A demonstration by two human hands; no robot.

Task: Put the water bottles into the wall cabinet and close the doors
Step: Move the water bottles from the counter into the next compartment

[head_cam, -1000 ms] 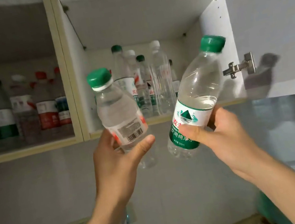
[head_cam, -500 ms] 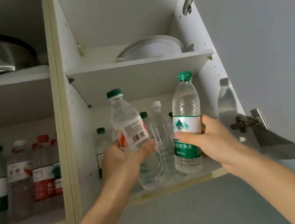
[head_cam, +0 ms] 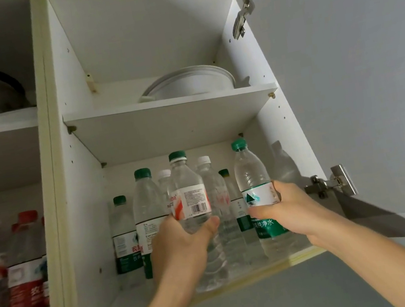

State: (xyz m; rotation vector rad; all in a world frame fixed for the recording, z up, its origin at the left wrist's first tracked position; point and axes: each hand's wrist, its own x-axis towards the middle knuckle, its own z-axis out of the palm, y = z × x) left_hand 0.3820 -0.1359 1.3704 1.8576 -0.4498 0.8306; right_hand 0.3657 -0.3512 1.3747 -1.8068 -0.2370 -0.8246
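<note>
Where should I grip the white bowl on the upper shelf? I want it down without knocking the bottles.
Judging by its pose, take the white bowl by its front rim from straight ahead, thumb over the lip. It sits behind the shelf edge, its sides mostly hidden.

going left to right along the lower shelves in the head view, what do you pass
red-label bottles → cabinet divider → green-cap bottles → left hand with red-and-white-label bottle → right hand with green-label bottle → door hinge
</note>
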